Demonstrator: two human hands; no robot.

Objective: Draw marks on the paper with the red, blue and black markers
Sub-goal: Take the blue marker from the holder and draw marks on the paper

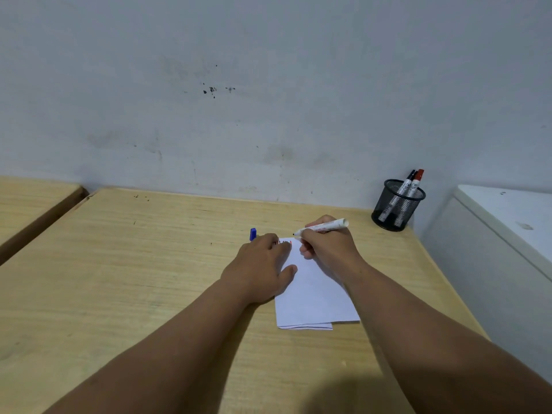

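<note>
Two bare forearms reach in from the bottom edge over a pale wooden counter [149, 264]. Nearest the viewer lies the folded white paper [313, 297], its lower edge showing two layers slightly offset, resting flat on the counter right of centre.

The left hand [263, 270] lies palm down on the paper's left edge, fingers released and spread flat, the thumb pointing right across the sheet; it grips nothing, only presses on the paper. Just past its fingertips, at the paper's far left corner, a few short red and dark marks [285, 242] are visible, partly hidden by the fingers.

The right hand [328, 246] rests on the paper's upper right part, its fingers clenched around a white-barrelled marker [327, 226]. The marker lies nearly level, its uncapped dark tip pointing left at the paper's far edge, close to the marks; whether the tip touches the sheet cannot be told. The ink colour is not clear from the tip.

Just beyond the left hand a blue cap [253, 234] stands on the counter, beside the paper's corner.

Farther back, at the counter's far right corner against the grey wall [268, 85], a black mesh pen holder [394, 206] holds a black marker [406, 183] and a red marker [416, 182], both capped and leaning right.
</note>
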